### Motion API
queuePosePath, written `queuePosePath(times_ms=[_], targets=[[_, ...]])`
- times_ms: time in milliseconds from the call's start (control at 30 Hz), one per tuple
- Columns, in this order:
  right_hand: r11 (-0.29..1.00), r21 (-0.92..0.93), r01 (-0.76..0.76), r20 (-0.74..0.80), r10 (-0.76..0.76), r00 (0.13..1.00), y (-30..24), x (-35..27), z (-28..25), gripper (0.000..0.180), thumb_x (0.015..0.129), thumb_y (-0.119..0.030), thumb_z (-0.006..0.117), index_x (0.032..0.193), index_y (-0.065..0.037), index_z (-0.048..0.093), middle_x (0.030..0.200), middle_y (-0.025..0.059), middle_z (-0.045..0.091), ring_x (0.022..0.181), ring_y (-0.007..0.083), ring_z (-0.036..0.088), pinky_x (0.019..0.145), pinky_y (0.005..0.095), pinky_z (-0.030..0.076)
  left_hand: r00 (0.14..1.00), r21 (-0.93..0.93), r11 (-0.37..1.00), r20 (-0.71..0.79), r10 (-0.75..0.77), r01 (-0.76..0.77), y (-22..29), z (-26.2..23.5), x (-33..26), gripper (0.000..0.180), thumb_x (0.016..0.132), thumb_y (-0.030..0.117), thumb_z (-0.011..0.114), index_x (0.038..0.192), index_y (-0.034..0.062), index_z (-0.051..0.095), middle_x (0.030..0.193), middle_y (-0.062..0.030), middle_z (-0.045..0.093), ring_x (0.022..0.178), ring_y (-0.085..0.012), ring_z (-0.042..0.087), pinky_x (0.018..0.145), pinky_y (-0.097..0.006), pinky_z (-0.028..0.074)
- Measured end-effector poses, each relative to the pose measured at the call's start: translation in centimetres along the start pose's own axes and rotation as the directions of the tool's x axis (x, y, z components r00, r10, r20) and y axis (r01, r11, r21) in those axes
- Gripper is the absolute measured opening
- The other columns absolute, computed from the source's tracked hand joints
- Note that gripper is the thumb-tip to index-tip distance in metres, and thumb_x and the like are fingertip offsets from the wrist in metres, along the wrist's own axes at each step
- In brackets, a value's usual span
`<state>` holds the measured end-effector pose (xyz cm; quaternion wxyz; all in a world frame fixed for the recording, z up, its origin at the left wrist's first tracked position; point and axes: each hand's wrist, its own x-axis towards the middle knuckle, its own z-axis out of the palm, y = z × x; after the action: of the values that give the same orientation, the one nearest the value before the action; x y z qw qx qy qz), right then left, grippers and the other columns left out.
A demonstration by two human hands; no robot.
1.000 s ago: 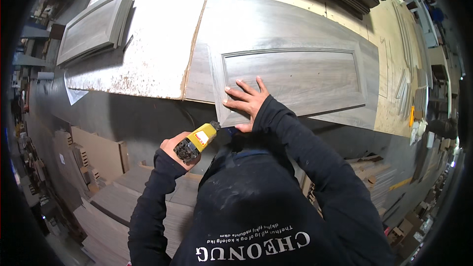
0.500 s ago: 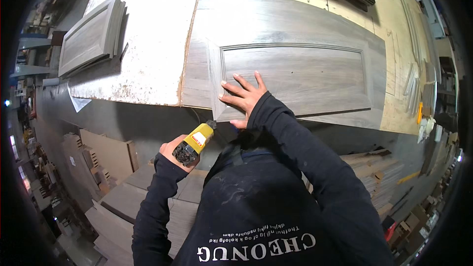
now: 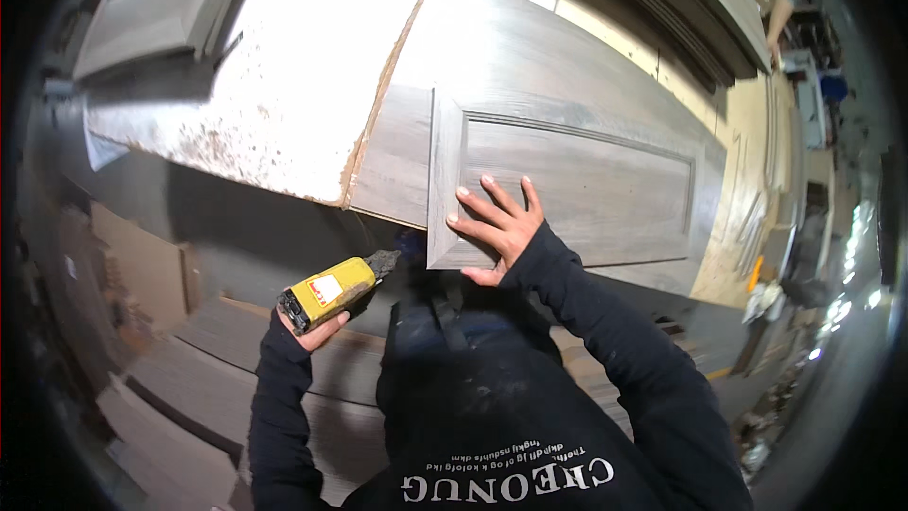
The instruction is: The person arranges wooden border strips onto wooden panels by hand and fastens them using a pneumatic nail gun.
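My left hand (image 3: 317,329) is closed around a yellow nail gun (image 3: 333,291) with a black end cap; its dark nose points up and right toward the bench edge. The nose is apart from the wood. My right hand (image 3: 503,229) lies with fingers spread on the lower left part of a grey wood-grain cabinet door (image 3: 586,170) with a recessed panel; its thumb is at the front edge. The door's near left corner juts out past the bench edge. Beneath the door lies a larger grey board (image 3: 392,151).
Left of the board is a white, worn bench top (image 3: 284,85) bearing stacked small grey doors (image 3: 156,5). Long dark panels (image 3: 672,0) are piled at the far right. Grey boards (image 3: 189,383) lie low on the left. Another person's arm (image 3: 780,19) shows at upper right.
The view has tilted and come nearer the bench. My left hand has drawn the nail gun left and turned it flatter. The door's near corner sticks out farther, with my right hand still on it.
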<state>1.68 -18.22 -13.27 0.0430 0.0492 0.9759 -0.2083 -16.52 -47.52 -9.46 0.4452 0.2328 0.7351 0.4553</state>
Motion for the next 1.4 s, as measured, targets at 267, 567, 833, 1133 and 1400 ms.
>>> queuePosePath(times_ms=[267,567,833,1133,1400], targets=[[0.996,-0.085,0.021,-0.045,-0.025,0.999,-0.3,0.5,0.7,0.063,0.061,-0.057,0.063,0.114,-0.023,0.062,0.131,0.0106,0.049,0.13,0.0326,0.032,0.105,0.0559,0.005,0.881,-0.007,0.924,0.297,0.368,-0.383,-5.5,0.1,5.7,0.023,0.059,0.015,0.069,0.079,0.0057,0.061,0.072,-0.0093,0.062,0.065,-0.0267,0.063,0.058,-0.03,0.05],[0.998,-0.054,0.037,-0.094,-0.042,0.995,0.2,0.6,1.2,0.065,0.061,-0.058,0.066,0.111,-0.016,0.063,0.131,0.0174,0.047,0.129,0.038,0.032,0.106,0.0543,0.006,0.824,-0.334,0.837,0.229,0.519,-0.434,-9.3,1.1,7.9,0.031,0.053,0.015,0.07,0.081,0.0038,0.063,0.074,-0.0093,0.064,0.061,-0.0234,0.063,0.054,-0.025,0.047],[0.996,-0.064,0.055,-0.095,-0.061,0.994,0.2,0.4,1.4,0.068,0.061,-0.058,0.065,0.114,-0.015,0.061,0.131,0.0198,0.046,0.13,0.0388,0.031,0.107,0.0531,0.006,0.853,-0.375,0.875,0.301,0.426,-0.305,-8.9,1.0,7.8,0.023,0.059,0.016,0.069,0.077,0.0038,0.06,0.067,-0.0087,0.062,0.058,-0.0216,0.062,0.055,-0.028,0.047],[0.996,-0.069,0.059,-0.103,-0.065,0.993,0.2,0.4,1.6,0.068,0.062,-0.06,0.063,0.113,-0.014,0.061,0.132,0.0199,0.045,0.13,0.0387,0.03,0.107,0.0538,0.007,0.837,-0.442,0.84,0.289,0.464,-0.313,-8.9,0.7,7.9,0.027,0.057,0.016,0.07,0.078,0.0018,0.061,0.069,-0.0102,0.063,0.06,-0.023,0.062,0.057,-0.028,0.048],[0.996,-0.072,0.059,-0.105,-0.067,0.992,0.4,0.2,1.6,0.07,0.062,-0.061,0.063,0.115,-0.014,0.06,0.132,0.0202,0.045,0.131,0.0389,0.03,0.106,0.055,0.006,0.822,-0.439,0.83,0.288,0.492,-0.343,-9.3,1.4,8.2,0.029,0.056,0.017,0.07,0.079,0.0021,0.061,0.069,-0.0113,0.063,0.061,-0.0245,0.062,0.057,-0.029,0.047]])
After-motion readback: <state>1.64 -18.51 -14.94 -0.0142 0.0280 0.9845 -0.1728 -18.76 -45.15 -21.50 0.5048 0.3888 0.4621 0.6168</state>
